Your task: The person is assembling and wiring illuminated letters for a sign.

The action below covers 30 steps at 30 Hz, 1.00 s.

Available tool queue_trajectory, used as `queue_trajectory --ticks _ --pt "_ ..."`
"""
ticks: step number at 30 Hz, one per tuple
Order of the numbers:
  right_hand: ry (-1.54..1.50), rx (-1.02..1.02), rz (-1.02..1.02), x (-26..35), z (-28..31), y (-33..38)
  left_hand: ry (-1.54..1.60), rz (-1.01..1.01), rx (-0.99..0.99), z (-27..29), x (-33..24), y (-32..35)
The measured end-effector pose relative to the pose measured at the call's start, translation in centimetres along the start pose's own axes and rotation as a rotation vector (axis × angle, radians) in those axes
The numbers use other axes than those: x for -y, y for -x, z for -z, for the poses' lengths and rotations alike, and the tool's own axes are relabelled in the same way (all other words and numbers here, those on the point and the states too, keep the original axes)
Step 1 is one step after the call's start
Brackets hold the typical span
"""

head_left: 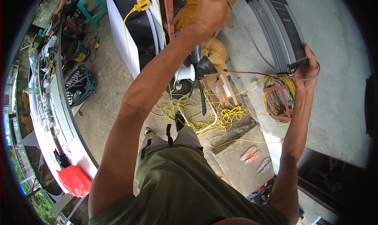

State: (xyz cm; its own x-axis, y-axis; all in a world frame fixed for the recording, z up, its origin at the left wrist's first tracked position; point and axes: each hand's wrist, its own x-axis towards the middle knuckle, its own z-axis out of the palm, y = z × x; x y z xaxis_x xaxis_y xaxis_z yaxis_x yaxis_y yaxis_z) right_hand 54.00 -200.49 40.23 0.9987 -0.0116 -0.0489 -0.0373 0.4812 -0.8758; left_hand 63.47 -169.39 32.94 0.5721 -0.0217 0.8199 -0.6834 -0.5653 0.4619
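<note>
A long dark grey box [275,32] with ribbed sides and a black panel stands at the upper right, against grey concrete. My right hand [308,70] grips its lower end, thumb along the side and fingers partly hidden beneath. From that end a red-and-black wire [252,72] runs left, its tip loose in the air. A thin grey cable [252,38] passes behind the box and curves round by my right hand. At the top centre, my left hand [214,10] is closed around the cable's upper part; its fingertips are cut off by the frame edge.
Yellow cord [232,114] lies tangled on the floor before my feet; another coil [290,91] sits around a reddish frame. A fan [202,67] and wooden pieces [218,89] stand near. Slippers [250,154] rest on a step. A cluttered table [67,126] fills the left.
</note>
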Motion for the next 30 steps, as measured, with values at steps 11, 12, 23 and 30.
queue_trajectory --ticks 11,12,23,30 --pt "1.136 -0.154 0.879 4.6 7.2 9.5 -0.184 -0.605 -0.526 13.5 -13.4 0.3" --pt "0.893 -0.360 0.707 5.0 6.4 9.7 -0.236 -0.610 -0.519 14.9 -13.9 0.2" --pt "0.623 -0.189 0.592 -5.8 -6.6 13.8 -0.422 -0.721 -0.796 36.4 -14.9 7.2" --pt "0.402 0.272 0.202 -18.5 -19.1 15.7 -0.723 -0.480 -0.485 51.3 -14.5 15.7"
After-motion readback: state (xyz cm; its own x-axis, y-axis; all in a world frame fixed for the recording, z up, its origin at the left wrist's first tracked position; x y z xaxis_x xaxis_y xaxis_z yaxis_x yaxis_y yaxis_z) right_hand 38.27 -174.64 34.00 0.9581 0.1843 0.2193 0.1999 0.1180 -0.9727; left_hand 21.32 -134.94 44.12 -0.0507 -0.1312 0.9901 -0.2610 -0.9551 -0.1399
